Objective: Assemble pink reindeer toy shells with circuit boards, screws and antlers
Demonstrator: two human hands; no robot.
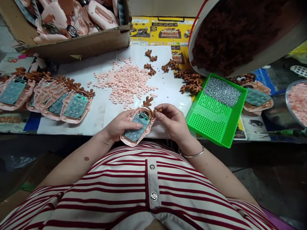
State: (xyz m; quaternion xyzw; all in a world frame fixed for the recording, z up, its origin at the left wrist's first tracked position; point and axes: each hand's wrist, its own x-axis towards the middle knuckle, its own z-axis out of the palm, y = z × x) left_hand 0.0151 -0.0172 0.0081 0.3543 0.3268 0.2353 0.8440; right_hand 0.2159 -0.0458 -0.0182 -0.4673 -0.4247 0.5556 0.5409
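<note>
Head view: pink shell half (129, 141) held just above the near edge of the white work sheet (96, 119), between the person's two hands, in front of the striped shirt.
Shell: pale pink, open side up, rounded outline, small round posts along the rim; tilted, upper end leaning to the right.
Circuit board (131, 134): seated inside the shell, grey-blue face with green at the upper end; partly covered by a thumb.
Antler piece (148, 102): brown, branched, curved band lying along the shell's upper end; one branch stands clear, the other is mostly hidden by fingers.
Forearms: both reach forward from the sides and converge at the shell; metal bangle (195, 153) on the right wrist.
Left hand (121, 125): closed around the shell's left side, thumb pressed flat across the board, fingers underneath out of sight.
Right hand (174, 122): thumb and index finger pinching the antler piece's right end, other fingers curled.
Nearby: pile of small pink parts (130, 81) beyond the shell; green basket (213, 126) holding metal screws (222, 91), right of the right hand.
</note>
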